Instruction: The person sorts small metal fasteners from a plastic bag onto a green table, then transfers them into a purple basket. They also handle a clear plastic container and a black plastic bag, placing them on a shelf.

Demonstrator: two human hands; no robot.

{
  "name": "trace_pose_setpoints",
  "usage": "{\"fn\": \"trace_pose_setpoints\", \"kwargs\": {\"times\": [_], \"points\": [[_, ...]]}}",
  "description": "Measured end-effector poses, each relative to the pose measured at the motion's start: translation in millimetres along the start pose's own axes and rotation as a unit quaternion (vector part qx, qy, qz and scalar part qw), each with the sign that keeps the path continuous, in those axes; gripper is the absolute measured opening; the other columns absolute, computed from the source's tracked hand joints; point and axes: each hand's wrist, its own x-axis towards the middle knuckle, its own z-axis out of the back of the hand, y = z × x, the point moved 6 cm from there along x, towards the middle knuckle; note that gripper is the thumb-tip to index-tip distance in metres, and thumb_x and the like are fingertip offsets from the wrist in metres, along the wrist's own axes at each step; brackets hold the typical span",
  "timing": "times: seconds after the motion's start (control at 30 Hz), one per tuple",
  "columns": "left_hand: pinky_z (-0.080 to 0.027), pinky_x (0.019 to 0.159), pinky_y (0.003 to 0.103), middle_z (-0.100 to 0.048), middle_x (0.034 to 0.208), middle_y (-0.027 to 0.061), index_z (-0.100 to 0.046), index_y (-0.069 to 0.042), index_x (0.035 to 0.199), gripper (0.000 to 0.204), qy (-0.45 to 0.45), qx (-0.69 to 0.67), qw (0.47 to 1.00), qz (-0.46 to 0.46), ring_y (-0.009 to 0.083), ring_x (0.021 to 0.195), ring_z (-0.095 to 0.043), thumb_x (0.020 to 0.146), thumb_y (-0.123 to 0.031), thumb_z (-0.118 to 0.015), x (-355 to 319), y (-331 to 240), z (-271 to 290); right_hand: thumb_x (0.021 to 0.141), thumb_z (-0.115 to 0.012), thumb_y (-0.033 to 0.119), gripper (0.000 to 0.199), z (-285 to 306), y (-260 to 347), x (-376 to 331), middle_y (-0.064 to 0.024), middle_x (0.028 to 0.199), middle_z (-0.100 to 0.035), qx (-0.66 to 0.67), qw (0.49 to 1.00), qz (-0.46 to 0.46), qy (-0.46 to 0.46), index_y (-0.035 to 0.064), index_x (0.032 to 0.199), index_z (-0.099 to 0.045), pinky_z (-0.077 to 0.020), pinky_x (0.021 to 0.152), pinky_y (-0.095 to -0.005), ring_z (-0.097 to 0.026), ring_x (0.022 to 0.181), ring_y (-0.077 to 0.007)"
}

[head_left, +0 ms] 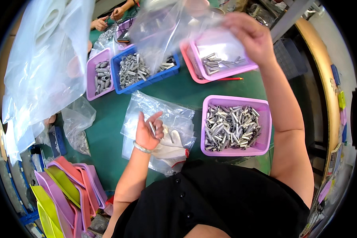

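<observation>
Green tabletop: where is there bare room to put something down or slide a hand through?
Bare green table lies between the small crumpled bag and the flat plastic bags under the left hand. Another strip runs between the blue tray and the near purple tray. The far trays sit packed together.

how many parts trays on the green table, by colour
Purple trays: 3 — near right one full of metal tubes, far right one with few tubes, left one
Blue trays: 1
Pink trays: 1, nested under the far purple one
Total: 5
Not counted: the stacked empty trays off the table at lower left, and a part-hidden tray at the far end.
</observation>
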Motion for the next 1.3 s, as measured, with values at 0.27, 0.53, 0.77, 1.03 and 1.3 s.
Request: {"fn": "trace_pose_setpoints", "kwargs": {"times": [0.27,0.53,0.77,1.03,1.3], "points": [[-0.047,0.054,0.027,-0.053,0.115,0.0149,-0.041,-0.003,0.128,0.086,0.064,-0.007,0.998,-0.026,0.0173,0.069,-0.055,0.076,-0.071,-0.040,13.5,-19.7,-19.7,0.071,-0.061,0.003,0.004,-97.5,19.5,-100.3,-0.0121,0.092,-0.062,0.130,0.913,0.037,0.384,0.0006,0.074,-0.063,-0.0443,0.082,-0.0346,-0.056,0.089,-0.0264],[-0.028,0.040,0.020,-0.061,0.082,0.0088,-0.055,-0.006,0.107,0.054,-0.190,0.048,0.981,0.007,0.0097,0.045,-0.039,0.088,-0.053,-0.038,-62.8,36.2,76.3,0.075,-0.060,0.029,0.034,29.3,-178.6,-119.1,-0.0212,0.092,-0.062,-0.371,0.839,-0.361,0.167,0.0016,0.096,-0.061,-0.0468,0.079,-0.0392,-0.060,0.087,-0.0340],[-0.028,0.040,0.020,-0.059,0.079,0.0081,-0.056,-0.004,0.103,0.035,-0.310,0.203,0.928,-0.034,0.0070,0.045,-0.035,0.090,-0.035,-0.046,-82.4,28.1,83.4,0.064,-0.069,0.045,0.083,12.1,-223.7,-136.8,-0.0221,0.116,-0.051,-0.373,0.781,-0.447,0.225,0.0068,0.130,-0.038,-0.0421,0.090,-0.0388,-0.052,0.102,-0.0378],[-0.029,0.039,0.019,-0.059,0.077,0.0071,-0.057,-0.003,0.101,0.027,-0.298,0.256,0.918,-0.061,0.0056,0.046,-0.039,0.088,-0.027,-0.052,-73.6,22.1,55.9,0.054,-0.075,0.053,0.096,-64.9,-193.6,-119.6,-0.0153,0.131,-0.030,-0.357,0.764,-0.419,0.337,0.0264,0.135,-0.031,-0.0388,0.089,-0.0559,-0.030,0.121,-0.0403],[-0.030,0.039,0.019,-0.059,0.077,0.0072,-0.056,-0.003,0.102,0.028,-0.297,0.261,0.917,-0.053,0.0057,0.046,-0.040,0.088,-0.026,-0.053,-70.6,28.9,57.3,0.056,-0.077,0.038,0.086,-75.5,-178.1,-109.4,-0.0121,0.129,-0.030,-0.395,0.719,-0.449,0.355,0.0259,0.130,-0.036,-0.0421,0.084,-0.0579,-0.031,0.120,-0.0372]]}}
